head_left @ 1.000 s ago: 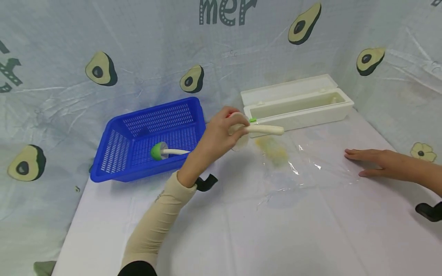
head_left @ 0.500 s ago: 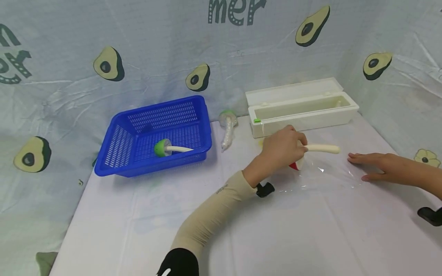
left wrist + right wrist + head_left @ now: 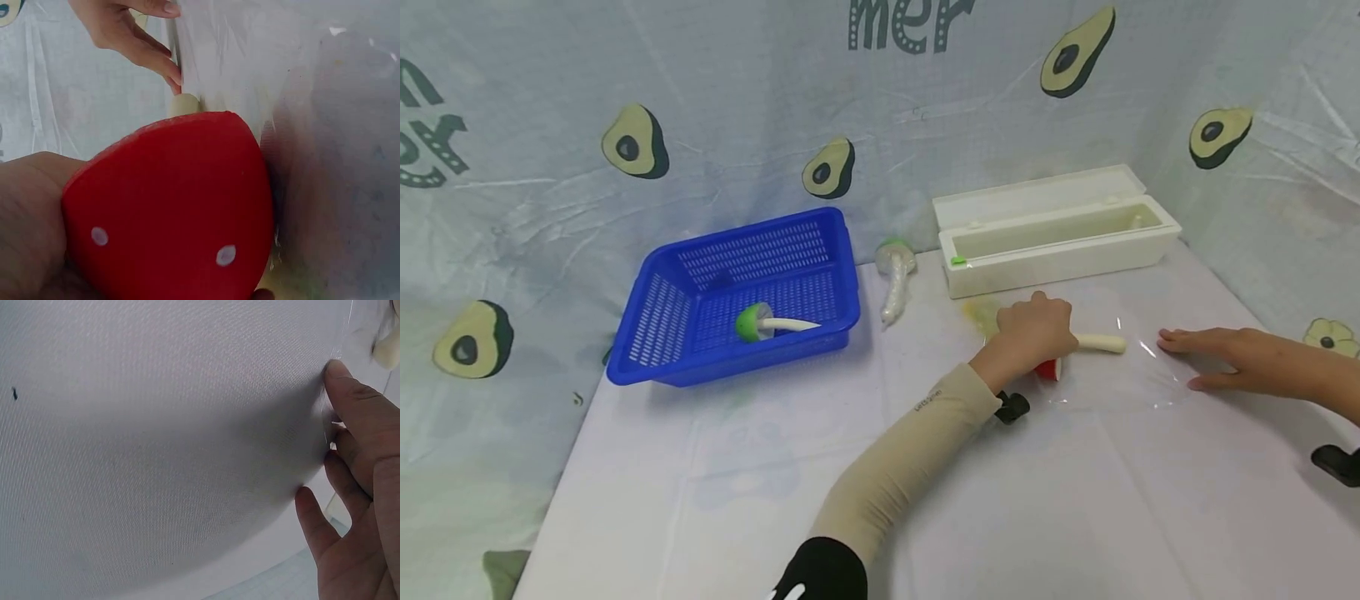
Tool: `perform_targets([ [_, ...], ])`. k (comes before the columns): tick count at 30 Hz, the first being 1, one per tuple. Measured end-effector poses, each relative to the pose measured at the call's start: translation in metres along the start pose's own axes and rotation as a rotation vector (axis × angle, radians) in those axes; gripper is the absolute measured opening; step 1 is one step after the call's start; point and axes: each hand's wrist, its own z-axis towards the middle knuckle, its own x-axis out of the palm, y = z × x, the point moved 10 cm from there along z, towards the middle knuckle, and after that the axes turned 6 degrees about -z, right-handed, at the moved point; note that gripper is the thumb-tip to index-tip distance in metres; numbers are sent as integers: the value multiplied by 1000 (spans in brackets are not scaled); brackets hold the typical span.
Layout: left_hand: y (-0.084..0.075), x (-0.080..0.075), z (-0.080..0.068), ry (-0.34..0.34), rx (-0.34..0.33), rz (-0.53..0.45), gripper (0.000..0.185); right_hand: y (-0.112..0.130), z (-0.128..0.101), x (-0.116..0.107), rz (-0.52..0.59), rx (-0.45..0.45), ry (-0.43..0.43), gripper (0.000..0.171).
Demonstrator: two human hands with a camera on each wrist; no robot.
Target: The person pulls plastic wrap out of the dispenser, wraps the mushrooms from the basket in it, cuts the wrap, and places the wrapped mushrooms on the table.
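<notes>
My left hand [image 3: 1028, 331] grips a toy mushroom with a red cap [image 3: 1049, 369] and a cream stem [image 3: 1101, 342], laying it on a clear plastic film sheet [image 3: 1093, 379] spread on the table. The left wrist view is filled by the red cap [image 3: 172, 206] with white dots. My right hand [image 3: 1221, 357] lies flat with straight fingers on the film's right edge; in the right wrist view the fingers [image 3: 353, 412] press on the white cloth.
A blue basket [image 3: 662, 317] at the left holds a green-capped mushroom [image 3: 760, 323]. A wrapped green-capped mushroom [image 3: 894, 279] lies beside it. A white open film dispenser box [image 3: 1060, 231] stands at the back right. Avocado-print cloth walls surround the table.
My left hand carried the red mushroom from near the basket rightward and down onto the film. The right hand has stayed flat on the film.
</notes>
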Motion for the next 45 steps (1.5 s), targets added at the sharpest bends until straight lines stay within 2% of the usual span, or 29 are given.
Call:
perform_targets([
  [4, 6, -6, -7, -9, 24, -43, 40, -1, -2, 1, 12, 2, -14, 66],
  [6, 9, -12, -12, -31, 57, -81, 56, -1, -2, 2, 21, 17, -6, 66],
  [9, 6, -17, -23, -40, 201, -103, 66, 0, -4, 3, 28, 32, -3, 66],
  [13, 1, -18, -45, -26, 409, -30, 69, 10, -7, -9, -16, -48, -98, 67],
  [15, 6, -21, -56, -52, 458, 16, 70, 14, -8, -18, -43, -88, -167, 70],
  [19, 23, -32, -76, -122, 523, 16, 62, 17, -14, -31, -45, -106, -253, 73],
  [21, 30, -29, -84, -82, 565, -16, 55, 19, -19, -35, -31, -112, -282, 69],
  [23, 36, -17, -89, 11, 601, -10, 49, 23, -25, -37, -32, -117, -306, 64],
  [26, 44, 9, -94, 166, 625, 38, 48, 30, -36, -35, -63, -105, -314, 61],
  [28, 49, 23, -96, 210, 624, 111, 48, 33, -41, -31, -84, -86, -303, 59],
  [30, 51, 31, -96, 215, 624, 164, 43, 34, -44, -28, -97, -64, -285, 59],
  [34, 51, 36, -98, 181, 634, 204, 19, 33, -45, -21, -120, -32, -256, 51],
  [36, 49, 35, -100, 144, 652, 210, 6, 34, -46, -21, -120, -47, -271, 29],
  [37, 48, 34, -100, 127, 656, 211, 2, 36, -46, -22, -122, -64, -287, 24],
  [38, 48, 33, -101, 109, 658, 207, 4, 38, -46, -24, -119, -86, -312, 29],
  [41, 49, 25, -101, 58, 629, 170, 7, 42, -46, -26, -128, -126, -362, 61],
  [45, 52, 8, -101, -13, 601, 68, 13, 41, -46, -28, -157, -93, -363, 64],
])
